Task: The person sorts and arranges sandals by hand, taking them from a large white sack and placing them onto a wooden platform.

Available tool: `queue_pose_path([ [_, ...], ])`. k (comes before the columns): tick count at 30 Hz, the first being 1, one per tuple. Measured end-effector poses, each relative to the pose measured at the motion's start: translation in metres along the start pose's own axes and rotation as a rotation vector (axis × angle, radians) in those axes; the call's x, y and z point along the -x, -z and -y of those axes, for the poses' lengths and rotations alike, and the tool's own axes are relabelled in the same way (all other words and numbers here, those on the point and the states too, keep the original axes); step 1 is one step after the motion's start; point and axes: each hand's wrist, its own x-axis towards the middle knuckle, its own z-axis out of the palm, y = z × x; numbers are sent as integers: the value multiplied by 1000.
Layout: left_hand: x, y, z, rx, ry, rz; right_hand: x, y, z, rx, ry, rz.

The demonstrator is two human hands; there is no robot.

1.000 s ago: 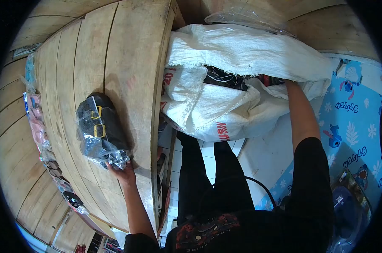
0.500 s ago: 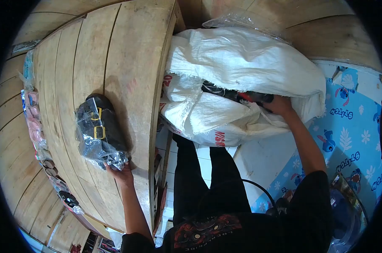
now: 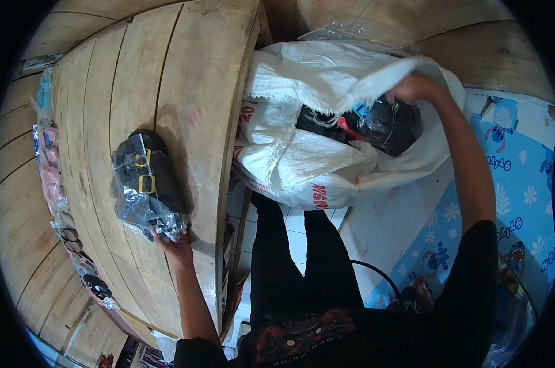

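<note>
A pair of black sandals with gold buckles (image 3: pixel 144 172) lies on the wooden table in a clear plastic bag. My left hand (image 3: pixel 174 246) is closed on the bunched lower end of that bag. To the right, a white woven sack (image 3: pixel 289 165) gapes at its slit. Inside it show dark, plastic-wrapped items (image 3: pixel 384 126), with a red tag and a blue piece among them. At the upper right of the opening, my right hand (image 3: pixel 415 89) grips the sack's edge and holds the flap raised. Its fingertips are partly hidden by the cloth.
The plank table (image 3: pixel 191 80) ends at a straight edge beside the sack. Packaged sandals (image 3: pixel 52 175) line its far left side. Blue cartoon-printed sheeting (image 3: pixel 501 184) covers the right side, and a black cable (image 3: pixel 378 270) curves near my legs.
My right hand has moved up from inside the slit to the sack's upper edge and lifted it, so the opening is wider. My left hand stays at the sandals' bag.
</note>
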Motion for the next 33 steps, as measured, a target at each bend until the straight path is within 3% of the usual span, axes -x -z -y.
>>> queue_pose_path([
  [1, -1, 3, 0, 4, 2, 0, -1, 13, 4, -21, 155, -106],
  [3, -3, 6, 1, -9, 30, -16, -5, 13, 17, -681, 707, -606],
  [4, -2, 6, 1, -5, 27, -18, -3, 16, 24, -677, 711, -605],
  [6, -1, 3, 1, -9, 5, -37, 4, 23, 37, -512, 742, -882],
  [7, 0, 1, 0, -5, 2, -38, 10, 19, 43, -508, 746, -883],
  [9, 1, -1, -1, -2, 40, -45, 33, 0, 52, 183, 659, -1112],
  [10, 0, 0, -1, 5, 39, -48, 52, -12, 68, 220, 458, -1048],
  [12, -2, 4, -1, 11, 43, -33, 60, -24, 77, 198, 173, -522],
  [14, -3, 9, 1, -12, 33, -29, 51, -46, 68, 316, -53, -170],
  [15, -3, 11, 2, -40, 25, -16, 33, -64, 52, 321, -51, -167],
  [18, -3, 8, 1, -11, 20, -15, -11, -105, 8, 721, 250, -442],
  [21, -2, 3, 0, 8, 21, -24, -16, -93, -5, 713, 437, -329],
  [25, 1, -2, -2, -2, 7, -20, -30, -90, -6, 683, 421, -228],
  [33, -3, 5, 0, 14, 24, -36, -27, -95, -59, 715, 343, -278],
])
